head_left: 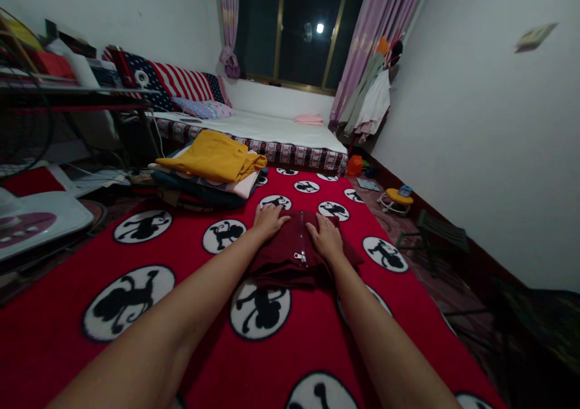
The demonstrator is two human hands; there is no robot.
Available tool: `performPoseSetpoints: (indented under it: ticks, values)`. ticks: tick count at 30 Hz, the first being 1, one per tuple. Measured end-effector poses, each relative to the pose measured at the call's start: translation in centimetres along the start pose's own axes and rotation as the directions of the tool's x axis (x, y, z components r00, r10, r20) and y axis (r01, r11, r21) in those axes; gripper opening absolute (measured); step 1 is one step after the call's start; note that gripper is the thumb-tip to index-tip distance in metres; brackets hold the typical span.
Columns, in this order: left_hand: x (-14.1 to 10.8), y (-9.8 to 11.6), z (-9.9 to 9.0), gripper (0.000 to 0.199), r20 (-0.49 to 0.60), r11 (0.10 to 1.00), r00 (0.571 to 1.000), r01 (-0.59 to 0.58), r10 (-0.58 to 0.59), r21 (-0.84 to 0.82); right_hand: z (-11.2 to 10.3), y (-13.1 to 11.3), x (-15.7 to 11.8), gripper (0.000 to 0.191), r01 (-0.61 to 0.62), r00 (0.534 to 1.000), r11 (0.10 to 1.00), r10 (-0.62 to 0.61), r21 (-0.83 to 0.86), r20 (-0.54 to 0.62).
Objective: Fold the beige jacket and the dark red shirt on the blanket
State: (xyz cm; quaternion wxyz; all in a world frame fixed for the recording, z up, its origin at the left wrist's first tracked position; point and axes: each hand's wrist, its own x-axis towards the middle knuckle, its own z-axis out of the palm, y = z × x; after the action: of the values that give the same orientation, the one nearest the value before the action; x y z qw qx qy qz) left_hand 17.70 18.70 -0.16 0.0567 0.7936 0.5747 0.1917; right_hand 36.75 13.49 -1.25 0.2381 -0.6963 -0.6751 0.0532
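Note:
A dark maroon garment (290, 246) with a zipper lies folded in a compact bundle on the red blanket (190, 300), which has a monkey pattern. My left hand (269, 220) rests on the garment's far left part, fingers stretched out. On its far right part lies my right hand (327, 236), also flat with the fingers spread. Between the hands runs the zipper, its silver pull (299, 257) near the close side. Beyond my left hand sits a stack of folded clothes, topped by a mustard-yellow garment (212, 157).
A bed (276, 132) stands under the window. At the left is a cluttered desk (90, 87), with a white-and-pink plastic item (40, 222) below. To the right are a folding stool (441, 232), a small yellow stool (399, 197) and clothes hanging by the curtain (374, 101).

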Motion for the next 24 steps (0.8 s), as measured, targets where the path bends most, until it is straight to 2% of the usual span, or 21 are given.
performPoseSetpoints:
  ticks: [2,4,6,7,9,11,13,14,16,18,20,22,24]
  values:
    - [0.3,-0.1,-1.3,0.041,0.034,1.0,0.999,-0.016,0.015,0.011,0.0,0.1,-0.4,0.048,0.058,0.992,0.997,-0.051,0.054,-0.117]
    - [0.3,0.5,-2.8,0.038,0.046,1.0,0.999,-0.024,0.023,0.019,-0.2,0.1,-1.0,0.039,0.089,0.964,0.992,-0.063,0.09,-0.259]
    - [-0.4,1.8,-4.3,0.036,0.012,0.999,0.999,-0.043,0.042,0.029,-0.7,-0.1,-1.7,0.039,0.059,0.939,0.989,-0.009,0.134,-0.344]
    - [-1.1,2.8,-4.9,0.034,-0.02,0.997,0.998,-0.064,0.065,0.032,-1.1,-0.2,-2.0,0.043,0.016,0.94,0.983,0.047,0.18,-0.337]
    - [-3.0,5.0,-5.6,0.026,-0.085,0.991,0.988,-0.13,0.132,0.026,-2.1,-0.6,-2.3,0.055,-0.115,0.961,0.936,0.19,0.333,-0.203]
    - [-5.5,7.2,-5.5,0.021,-0.114,0.979,0.972,-0.205,0.204,0.0,-3.4,-0.8,-2.6,0.065,-0.275,0.952,0.809,0.306,0.519,0.027]
    - [-8.1,9.1,-4.8,0.02,-0.093,0.965,0.963,-0.257,0.252,-0.05,-4.5,-1.1,-2.9,0.065,-0.4,0.913,0.632,0.337,0.663,0.23]
    - [-9.2,9.9,-4.2,0.02,-0.077,0.957,0.959,-0.279,0.273,-0.082,-4.8,-1.2,-3.2,0.061,-0.433,0.899,0.553,0.326,0.712,0.293]
    - [-11.1,11.0,-3.0,0.022,-0.046,0.939,0.949,-0.314,0.311,-0.141,-5.2,-1.3,-4.0,0.048,-0.433,0.897,0.454,0.302,0.779,0.323]
    - [-12.3,11.7,-2.1,0.023,-0.022,0.917,0.934,-0.354,0.356,-0.186,-5.1,-1.3,-4.9,0.039,-0.362,0.922,0.437,0.298,0.823,0.247]
    - [-13.0,12.2,-1.9,0.021,-0.019,0.873,0.909,-0.406,0.416,-0.27,-5.0,-0.9,-5.7,0.031,-0.258,0.942,0.478,0.317,0.84,0.109]
    - [-13.7,12.4,-2.6,0.021,-0.064,0.787,0.876,-0.459,0.478,-0.412,-5.5,-0.2,-6.0,0.024,-0.173,0.948,0.527,0.317,0.832,-0.003]
    - [-14.3,12.2,-4.0,0.024,-0.15,0.685,0.853,-0.495,0.499,-0.535,-7.1,0.6,-5.4,0.02,-0.108,0.953,0.565,0.293,0.818,-0.077]
